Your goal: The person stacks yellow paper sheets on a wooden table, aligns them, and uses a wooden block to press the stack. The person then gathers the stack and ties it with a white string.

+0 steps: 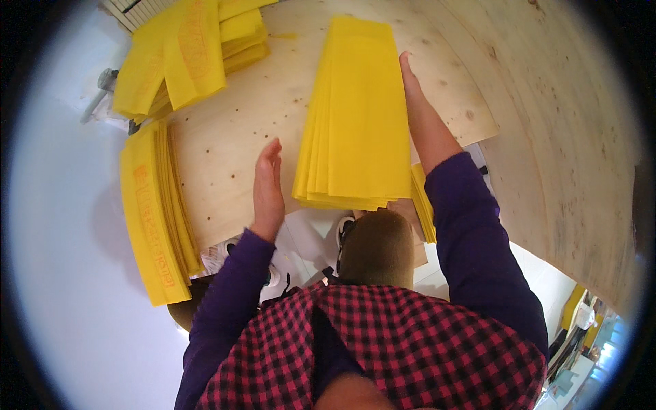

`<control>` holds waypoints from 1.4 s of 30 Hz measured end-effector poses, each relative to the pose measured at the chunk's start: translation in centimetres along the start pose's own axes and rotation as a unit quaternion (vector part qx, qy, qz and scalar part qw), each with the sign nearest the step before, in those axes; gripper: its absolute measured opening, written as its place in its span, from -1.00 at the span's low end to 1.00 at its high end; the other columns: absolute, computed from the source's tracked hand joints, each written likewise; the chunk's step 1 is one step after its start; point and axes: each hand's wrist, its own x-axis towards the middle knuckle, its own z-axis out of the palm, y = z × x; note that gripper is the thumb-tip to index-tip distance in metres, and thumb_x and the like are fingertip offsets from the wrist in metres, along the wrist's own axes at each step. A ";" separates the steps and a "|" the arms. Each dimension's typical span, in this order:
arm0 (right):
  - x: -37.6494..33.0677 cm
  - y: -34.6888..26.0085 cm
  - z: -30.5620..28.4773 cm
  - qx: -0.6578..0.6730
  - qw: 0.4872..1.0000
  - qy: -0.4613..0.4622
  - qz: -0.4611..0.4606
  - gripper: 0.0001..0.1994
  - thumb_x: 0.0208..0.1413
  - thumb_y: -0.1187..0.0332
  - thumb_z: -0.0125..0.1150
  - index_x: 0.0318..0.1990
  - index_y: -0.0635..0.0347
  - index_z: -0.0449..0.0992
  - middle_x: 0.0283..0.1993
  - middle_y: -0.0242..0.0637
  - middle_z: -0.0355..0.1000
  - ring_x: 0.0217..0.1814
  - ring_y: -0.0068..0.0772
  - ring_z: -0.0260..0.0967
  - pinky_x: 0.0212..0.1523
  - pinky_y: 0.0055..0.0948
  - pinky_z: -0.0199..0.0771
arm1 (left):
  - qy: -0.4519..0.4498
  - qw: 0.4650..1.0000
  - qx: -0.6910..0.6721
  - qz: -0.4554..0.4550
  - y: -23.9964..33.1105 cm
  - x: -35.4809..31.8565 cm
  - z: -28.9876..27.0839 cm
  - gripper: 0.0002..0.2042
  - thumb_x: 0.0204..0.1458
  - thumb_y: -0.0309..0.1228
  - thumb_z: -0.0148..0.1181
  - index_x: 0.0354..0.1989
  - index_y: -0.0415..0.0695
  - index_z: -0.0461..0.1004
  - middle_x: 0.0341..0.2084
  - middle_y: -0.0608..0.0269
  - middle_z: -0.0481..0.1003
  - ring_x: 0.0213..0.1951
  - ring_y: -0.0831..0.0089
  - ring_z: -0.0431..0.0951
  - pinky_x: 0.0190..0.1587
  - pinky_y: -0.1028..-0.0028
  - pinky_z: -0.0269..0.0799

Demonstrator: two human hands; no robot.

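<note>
A stack of folded yellow fabric pieces [362,113] lies on the wooden table in front of me, its layers fanned out along the left side and its near end reaching past the table's front edge. Against the stack's right side rests my right hand [412,82], seen edge-on, fingers stretched out and pointing away from me. To the left of the stack, with a gap between, my left hand [268,188] is held upright over the table, fingers straight and palm turned toward the stack. Neither hand grips anything.
Another yellow stack with orange print [152,219] lies along the table's left edge. More printed yellow pieces [195,51] are heaped at the far left. Part of a yellow stack [424,205] shows below the table beside my right forearm. A curved wooden panel [547,123] rises on the right.
</note>
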 end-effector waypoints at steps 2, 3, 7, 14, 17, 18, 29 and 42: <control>-2.3 1.1 -0.1 0.022 1.000 0.015 0.007 -0.21 0.12 -0.32 -0.39 0.16 0.25 0.24 0.12 -0.10 0.29 0.12 -0.22 0.25 0.10 -0.25 0.26 | -0.040 0.997 0.063 0.030 -0.7 2.7 0.8 -0.40 0.23 0.01 -0.44 0.25 -0.25 0.03 0.23 0.07 0.09 0.28 0.29 0.04 0.30 0.34 -0.09; -3.2 1.6 -0.1 0.032 0.999 0.016 0.008 -0.21 0.11 -0.32 -0.39 0.17 0.25 0.23 0.13 -0.10 0.29 0.13 -0.22 0.25 0.11 -0.25 0.26 | -0.048 0.986 0.149 0.054 -1.2 3.6 1.3 -0.39 0.23 0.02 -0.43 0.25 -0.26 0.02 0.23 0.07 0.09 0.28 0.30 0.02 0.30 0.35 -0.10; -6.8 3.8 -0.6 0.101 0.994 -0.003 0.033 -0.21 0.11 -0.32 -0.38 0.21 0.20 0.19 0.15 -0.12 0.26 0.15 -0.20 0.23 0.12 -0.26 0.25 | -0.131 0.983 0.130 -0.002 -2.8 4.0 2.7 -0.38 0.23 0.03 -0.45 0.28 -0.23 -0.02 0.24 0.11 0.10 0.26 0.34 0.08 0.28 0.41 -0.05; -5.7 3.3 -1.8 0.190 0.978 -0.074 0.050 -0.21 0.10 -0.32 -0.33 0.23 0.18 0.17 0.17 -0.16 0.25 0.16 -0.23 0.23 0.11 -0.27 0.28 | -0.132 0.986 0.097 0.026 -5.7 3.4 5.7 -0.38 0.21 0.07 -0.42 0.27 -0.19 0.00 0.18 0.14 0.16 0.20 0.36 0.16 0.22 0.42 0.06; -3.6 1.7 -3.0 0.201 0.972 -0.096 0.069 -0.23 0.11 -0.30 -0.31 0.22 0.18 0.19 0.16 -0.19 0.27 0.15 -0.25 0.24 0.10 -0.28 0.29 | -0.120 0.987 0.097 0.049 -7.3 4.4 7.6 -0.37 0.20 0.09 -0.38 0.25 -0.16 -0.01 0.14 0.16 0.18 0.15 0.39 0.20 0.19 0.44 0.12; -2.9 1.3 -3.5 0.201 0.973 -0.082 0.085 -0.24 0.11 -0.30 -0.30 0.22 0.18 0.19 0.16 -0.20 0.27 0.14 -0.26 0.25 0.10 -0.28 0.29 | -0.120 0.989 0.065 0.052 -7.9 4.7 8.4 -0.37 0.20 0.09 -0.36 0.25 -0.16 0.00 0.14 0.16 0.18 0.15 0.39 0.20 0.18 0.44 0.12; -3.6 0.6 -5.3 0.147 0.986 -0.070 0.045 -0.26 0.14 -0.28 -0.37 0.21 0.17 0.20 0.16 -0.17 0.28 0.18 -0.23 0.24 0.15 -0.29 0.25 | -0.072 0.995 -0.001 0.068 -10.4 6.1 8.1 -0.34 0.18 0.08 -0.28 0.29 -0.16 -0.10 0.23 0.12 0.06 0.24 0.35 0.08 0.27 0.39 -0.02; -9.8 0.8 -4.6 0.198 0.978 -0.061 0.020 -0.21 0.09 -0.34 -0.37 0.19 0.17 0.22 0.13 -0.17 0.31 0.12 -0.25 0.29 0.10 -0.28 0.31 | -0.110 0.993 0.016 0.050 -9.3 2.6 11.8 -0.33 0.19 0.07 -0.31 0.32 -0.14 -0.18 0.22 0.16 0.09 0.23 0.38 0.13 0.24 0.40 0.09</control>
